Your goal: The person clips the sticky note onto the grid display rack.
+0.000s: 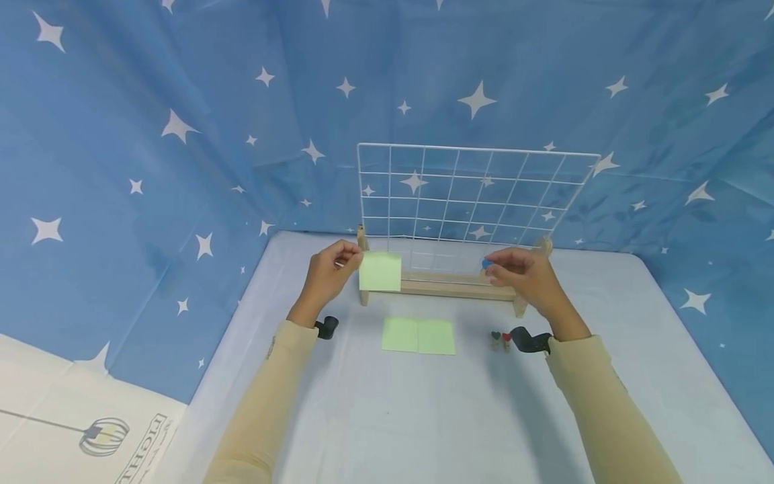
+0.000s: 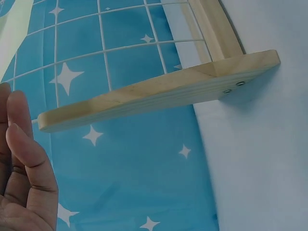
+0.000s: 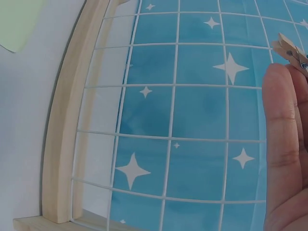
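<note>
In the head view my left hand (image 1: 326, 275) pinches a pale green paper note (image 1: 381, 272) by its left edge, in front of the lower left of a white wire grid (image 1: 424, 195). Part of that note shows at the upper left corner of the left wrist view. On the other side, my right hand (image 1: 527, 279) grips a small wooden clothespin (image 3: 289, 48) with a blue top (image 1: 487, 263), before the grid's lower right. The clothespin's jaws point away from the fingertips in the right wrist view.
The grid stands upright in a wooden stand (image 1: 453, 289). Two more green notes (image 1: 400, 335) lie side by side on the white table (image 1: 387, 417). Near my right wrist lie two clothespins, one with a green heart (image 1: 496, 335) and one with a red heart (image 1: 506, 337).
</note>
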`<move>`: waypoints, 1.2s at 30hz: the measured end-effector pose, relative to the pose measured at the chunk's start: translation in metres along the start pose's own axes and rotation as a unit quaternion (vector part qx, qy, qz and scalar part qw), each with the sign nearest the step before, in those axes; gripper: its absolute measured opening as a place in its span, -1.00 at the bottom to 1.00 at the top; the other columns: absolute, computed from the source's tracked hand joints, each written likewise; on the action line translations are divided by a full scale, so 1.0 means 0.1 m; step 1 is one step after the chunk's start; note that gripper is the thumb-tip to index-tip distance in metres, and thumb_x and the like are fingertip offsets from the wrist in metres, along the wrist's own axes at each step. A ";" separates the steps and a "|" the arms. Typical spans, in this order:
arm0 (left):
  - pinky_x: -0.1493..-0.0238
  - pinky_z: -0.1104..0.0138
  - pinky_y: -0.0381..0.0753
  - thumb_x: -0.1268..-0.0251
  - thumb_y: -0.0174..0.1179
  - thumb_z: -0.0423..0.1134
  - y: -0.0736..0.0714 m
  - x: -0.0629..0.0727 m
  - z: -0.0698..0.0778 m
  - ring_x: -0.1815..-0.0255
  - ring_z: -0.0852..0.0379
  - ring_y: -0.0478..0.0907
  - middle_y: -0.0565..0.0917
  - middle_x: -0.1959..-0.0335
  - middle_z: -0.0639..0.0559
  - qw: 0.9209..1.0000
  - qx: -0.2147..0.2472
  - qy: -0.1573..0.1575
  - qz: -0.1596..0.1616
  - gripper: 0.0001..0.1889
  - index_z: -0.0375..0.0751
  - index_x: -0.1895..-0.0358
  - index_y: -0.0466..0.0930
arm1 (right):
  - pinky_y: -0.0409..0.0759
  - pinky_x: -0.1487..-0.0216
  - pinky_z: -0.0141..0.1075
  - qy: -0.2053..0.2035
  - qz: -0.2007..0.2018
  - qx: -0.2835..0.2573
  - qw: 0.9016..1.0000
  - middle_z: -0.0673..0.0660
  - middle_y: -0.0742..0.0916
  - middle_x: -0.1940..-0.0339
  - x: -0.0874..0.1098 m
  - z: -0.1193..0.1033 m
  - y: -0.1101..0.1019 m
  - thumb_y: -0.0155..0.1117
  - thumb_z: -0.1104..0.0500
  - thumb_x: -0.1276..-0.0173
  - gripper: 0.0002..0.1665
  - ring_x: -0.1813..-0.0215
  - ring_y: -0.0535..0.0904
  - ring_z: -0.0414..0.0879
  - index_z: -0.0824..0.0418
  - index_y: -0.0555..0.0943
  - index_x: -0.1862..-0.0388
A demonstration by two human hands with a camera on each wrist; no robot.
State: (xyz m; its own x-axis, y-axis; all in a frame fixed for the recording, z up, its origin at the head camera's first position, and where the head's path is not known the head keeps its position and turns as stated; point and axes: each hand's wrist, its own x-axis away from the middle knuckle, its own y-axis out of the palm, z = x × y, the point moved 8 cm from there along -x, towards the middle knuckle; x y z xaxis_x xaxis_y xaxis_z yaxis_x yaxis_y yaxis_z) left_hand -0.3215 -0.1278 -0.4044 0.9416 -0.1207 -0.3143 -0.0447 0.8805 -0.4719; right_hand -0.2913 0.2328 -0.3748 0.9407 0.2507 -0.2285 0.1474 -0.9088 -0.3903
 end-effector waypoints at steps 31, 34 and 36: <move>-0.10 0.08 0.68 -0.63 0.30 -0.21 -0.05 -0.24 0.36 0.07 -0.05 0.70 0.81 0.16 -0.09 0.999 0.016 0.046 0.023 -0.82 -0.22 -0.04 0.78 | 0.75 0.03 -0.48 -0.026 -0.002 0.022 0.999 0.22 0.85 0.07 -0.22 -0.32 0.04 0.34 0.41 -0.55 -0.72 0.13 0.79 -0.35 0.57 0.67 -0.15; -0.10 0.09 0.68 -0.63 0.31 -0.22 -0.05 -0.26 0.39 0.08 -0.05 0.70 0.81 0.17 -0.10 0.998 0.020 0.051 0.023 -0.83 -0.23 -0.04 0.78 | 0.74 0.03 -0.49 -0.030 -0.001 0.028 0.999 0.44 0.82 0.02 -0.23 -0.37 0.06 0.34 0.42 -0.55 -0.69 0.14 0.78 -0.38 0.57 0.67 -0.18; -0.10 0.09 0.69 -0.62 0.31 -0.22 -0.04 -0.27 0.40 0.08 -0.05 0.71 0.82 0.18 -0.10 0.998 0.021 0.053 0.023 -0.83 -0.23 -0.04 0.78 | 0.73 0.03 -0.51 -0.034 -0.002 0.033 0.999 0.51 0.80 0.01 -0.24 -0.40 0.07 0.35 0.42 -0.55 -0.68 0.14 0.78 -0.40 0.57 0.67 -0.19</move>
State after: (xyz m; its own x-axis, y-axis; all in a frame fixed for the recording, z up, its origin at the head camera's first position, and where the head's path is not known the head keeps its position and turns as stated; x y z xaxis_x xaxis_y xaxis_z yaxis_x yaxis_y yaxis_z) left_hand -0.3334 -0.1099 -0.3608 0.8978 -0.1259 -0.4220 -0.0713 0.9041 -0.4214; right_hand -0.3003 0.2071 -0.3366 0.9171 0.2788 -0.2849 0.1296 -0.8844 -0.4485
